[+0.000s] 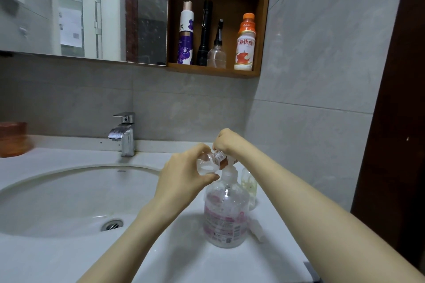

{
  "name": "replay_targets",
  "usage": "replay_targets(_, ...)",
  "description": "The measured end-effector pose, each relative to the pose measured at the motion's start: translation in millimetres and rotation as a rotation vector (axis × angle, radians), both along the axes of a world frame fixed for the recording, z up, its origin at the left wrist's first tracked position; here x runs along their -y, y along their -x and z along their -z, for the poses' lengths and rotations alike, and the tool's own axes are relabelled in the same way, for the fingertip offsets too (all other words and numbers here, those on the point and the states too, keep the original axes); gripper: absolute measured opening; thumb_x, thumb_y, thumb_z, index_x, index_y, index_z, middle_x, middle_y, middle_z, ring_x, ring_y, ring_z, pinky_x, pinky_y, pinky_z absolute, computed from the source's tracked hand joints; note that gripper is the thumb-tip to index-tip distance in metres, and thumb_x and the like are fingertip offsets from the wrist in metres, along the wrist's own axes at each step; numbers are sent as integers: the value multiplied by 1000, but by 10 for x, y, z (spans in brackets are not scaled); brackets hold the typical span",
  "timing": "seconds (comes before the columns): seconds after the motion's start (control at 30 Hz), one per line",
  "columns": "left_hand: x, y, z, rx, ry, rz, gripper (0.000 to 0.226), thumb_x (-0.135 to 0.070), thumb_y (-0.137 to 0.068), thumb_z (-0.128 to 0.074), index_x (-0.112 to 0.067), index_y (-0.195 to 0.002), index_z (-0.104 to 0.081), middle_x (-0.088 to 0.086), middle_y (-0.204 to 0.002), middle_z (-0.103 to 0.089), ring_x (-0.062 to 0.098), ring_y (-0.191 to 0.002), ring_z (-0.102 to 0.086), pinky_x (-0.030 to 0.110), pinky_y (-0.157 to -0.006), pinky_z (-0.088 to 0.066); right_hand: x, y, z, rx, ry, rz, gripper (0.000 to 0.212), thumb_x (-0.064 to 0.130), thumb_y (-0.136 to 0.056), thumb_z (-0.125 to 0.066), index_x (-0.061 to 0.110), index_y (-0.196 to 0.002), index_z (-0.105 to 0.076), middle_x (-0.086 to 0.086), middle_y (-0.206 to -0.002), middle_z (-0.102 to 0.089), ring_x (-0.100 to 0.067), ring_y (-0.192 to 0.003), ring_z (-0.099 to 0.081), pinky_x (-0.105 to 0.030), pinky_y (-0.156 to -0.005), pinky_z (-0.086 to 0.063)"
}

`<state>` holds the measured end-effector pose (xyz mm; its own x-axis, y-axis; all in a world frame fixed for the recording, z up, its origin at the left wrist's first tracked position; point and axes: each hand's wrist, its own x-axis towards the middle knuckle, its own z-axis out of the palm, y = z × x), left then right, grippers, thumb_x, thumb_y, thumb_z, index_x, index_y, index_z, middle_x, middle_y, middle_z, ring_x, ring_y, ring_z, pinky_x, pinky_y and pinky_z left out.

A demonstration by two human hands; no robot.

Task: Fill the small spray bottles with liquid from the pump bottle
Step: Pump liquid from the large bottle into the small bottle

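Filling step: left hand (184, 167) grip clamped on small spray bottle (207, 164) at nozzle of pump bottle (226, 213) — on counter (207, 264), right of sink (69, 190) — right hand (226, 142) curled over pump head; next likely a steady press.

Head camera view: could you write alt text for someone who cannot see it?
At a bathroom counter, a person's left hand holds a small clear bottle tilted at the spout of a large pump bottle, while the right hand grips the pump's top. A white sink and chrome tap lie to the left; another small bottle stands behind.
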<state>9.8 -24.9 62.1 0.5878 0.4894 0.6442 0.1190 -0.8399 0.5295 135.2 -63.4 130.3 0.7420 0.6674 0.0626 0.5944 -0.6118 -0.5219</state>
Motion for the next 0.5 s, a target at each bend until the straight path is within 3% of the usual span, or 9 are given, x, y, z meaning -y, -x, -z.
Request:
replay_targets(0.1,16,2,-12,-5,-15,-6,39,-29,-69,-79,-29,-103,-59,-22,-89,-56,17,-95,-61,35,-79,-48,13,1,-12,19,14,15,11,4,-94,-42,0,-89,-51,-19,-81,-57,-27,-51,-50,-28,-41,-40)
replay_targets(0.23,19,14,4,-12,-25,-17,39,-30,-70,-78,-28,-103,-59,-22,-88,-55,17,-94,-60,33,-77,-47,-12,-2,9,-18,36,27,17,3,-92,-39,0,-80,-49,-26,-102,-66,-32,-63,-58,-29,-48,-44)
replay_targets(0.5,26,6,4,-14,-33,-21,37,-30,-70,-78,-29,-101,-58,-22,-88,-56,17,-89,-59,33,-73,-46,5,22,-2,-1,62,30,26,3,-93,-39,2,-68,-43,-22,-113,-64,-28,-58,-51,-27,-49,-41)
